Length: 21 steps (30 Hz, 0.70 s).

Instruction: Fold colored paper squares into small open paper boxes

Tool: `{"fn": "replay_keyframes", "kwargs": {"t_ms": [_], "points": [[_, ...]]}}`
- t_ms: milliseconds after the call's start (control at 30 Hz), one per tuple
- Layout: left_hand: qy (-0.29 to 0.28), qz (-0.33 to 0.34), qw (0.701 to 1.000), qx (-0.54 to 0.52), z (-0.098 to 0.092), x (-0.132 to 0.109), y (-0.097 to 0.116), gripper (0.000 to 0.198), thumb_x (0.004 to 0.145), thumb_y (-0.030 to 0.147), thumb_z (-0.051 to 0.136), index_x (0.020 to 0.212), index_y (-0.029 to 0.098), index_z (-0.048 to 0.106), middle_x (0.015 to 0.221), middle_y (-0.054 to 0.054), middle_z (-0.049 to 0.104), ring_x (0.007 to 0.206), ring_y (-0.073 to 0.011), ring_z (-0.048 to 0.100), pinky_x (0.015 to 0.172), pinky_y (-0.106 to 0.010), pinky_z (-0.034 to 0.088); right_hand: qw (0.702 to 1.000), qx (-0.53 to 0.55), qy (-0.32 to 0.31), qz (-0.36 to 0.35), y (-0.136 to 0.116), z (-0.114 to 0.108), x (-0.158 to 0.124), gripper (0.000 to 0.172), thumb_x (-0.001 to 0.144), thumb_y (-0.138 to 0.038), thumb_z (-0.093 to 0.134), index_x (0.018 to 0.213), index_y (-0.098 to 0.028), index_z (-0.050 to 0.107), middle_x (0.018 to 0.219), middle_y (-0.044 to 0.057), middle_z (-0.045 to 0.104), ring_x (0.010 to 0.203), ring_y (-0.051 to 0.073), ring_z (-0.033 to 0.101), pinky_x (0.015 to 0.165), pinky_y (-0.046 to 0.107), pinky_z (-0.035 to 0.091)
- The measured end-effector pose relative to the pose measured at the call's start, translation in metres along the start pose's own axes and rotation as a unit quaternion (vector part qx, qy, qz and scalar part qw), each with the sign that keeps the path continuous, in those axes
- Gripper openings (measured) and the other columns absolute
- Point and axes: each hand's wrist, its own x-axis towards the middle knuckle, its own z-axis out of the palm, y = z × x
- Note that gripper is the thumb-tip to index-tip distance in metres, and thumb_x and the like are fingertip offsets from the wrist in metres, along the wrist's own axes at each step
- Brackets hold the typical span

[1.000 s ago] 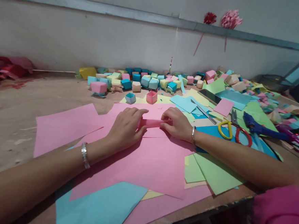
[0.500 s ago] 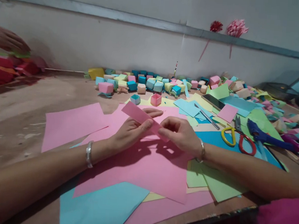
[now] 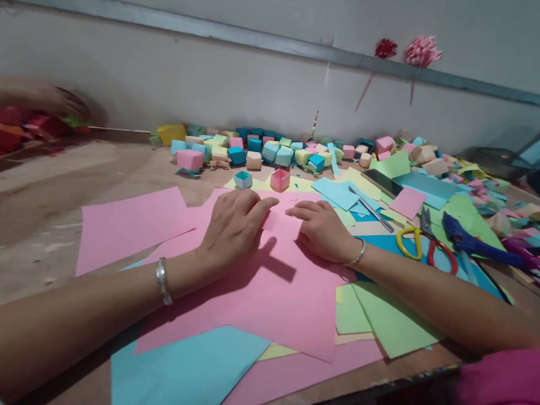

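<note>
My left hand (image 3: 233,228) is closed on a pink paper strip (image 3: 270,221). Most of the strip is hidden by the fingers or blends with the paper behind it, but it casts a dark bar of shadow. To its right, my right hand (image 3: 324,232) is apart from the strip, its fingers loosely bent and no paper visible in them. Both hands are over a large pink sheet (image 3: 244,312). Beyond them stand a small open pink paper box (image 3: 279,180) and a light blue paper box (image 3: 242,179).
Folded paper cubes (image 3: 253,160) line the wall. On the right lie scissors (image 3: 427,238), a blue-handled tool (image 3: 475,240), a metal pen-like tool (image 3: 371,208) and green sheets (image 3: 395,319). Another person's blurred hand (image 3: 57,100) is over red paper pieces at far left.
My right hand has let go of the pink strip and moved slightly right. My left hand has turned with the strip. The other person's hand has moved right.
</note>
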Motion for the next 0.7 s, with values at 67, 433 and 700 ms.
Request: {"fn": "replay_keyframes", "kwargs": {"t_ms": [67, 433, 700], "points": [[-0.046, -0.007, 0.998, 0.040, 0.002, -0.001, 0.002, 0.043, 0.091, 0.026, 0.045, 0.131, 0.013, 0.055, 0.104, -0.016, 0.060, 0.096, -0.0335, 0.053, 0.079, -0.046, 0.040, 0.998, 0.034, 0.044, 0.031, 0.005, 0.001, 0.001, 0.031, 0.094, -0.014, 0.042, 0.111, -0.016, 0.068, 0.125, 0.010, 0.067, 0.117, 0.023, 0.054, 0.091, 0.038, 0.037], [-0.140, -0.003, 0.986, 0.091, 0.002, -0.002, 0.009, 0.069, 0.095, 0.060, 0.043, 0.142, 0.009, 0.044, 0.102, -0.015, 0.065, 0.093, -0.0316, 0.059, 0.072, -0.040, 0.037, 0.990, 0.123, 0.061, 0.012, -0.012, -0.005, -0.005, 0.032, 0.092, -0.034, 0.055, 0.116, -0.015, 0.063, 0.117, 0.013, 0.069, 0.108, 0.024, 0.059, 0.089, 0.037, 0.043], [-0.126, 0.011, 0.991, 0.042, -0.001, -0.005, 0.009, 0.027, 0.097, 0.029, 0.044, 0.115, 0.012, 0.057, 0.095, -0.010, 0.066, 0.082, -0.0262, 0.059, 0.068, -0.038, 0.034, 0.978, 0.186, 0.091, 0.024, 0.006, 0.003, -0.003, 0.020, 0.084, -0.019, 0.057, 0.101, -0.019, 0.066, 0.099, 0.008, 0.072, 0.093, 0.021, 0.064, 0.082, 0.036, 0.049]]}}
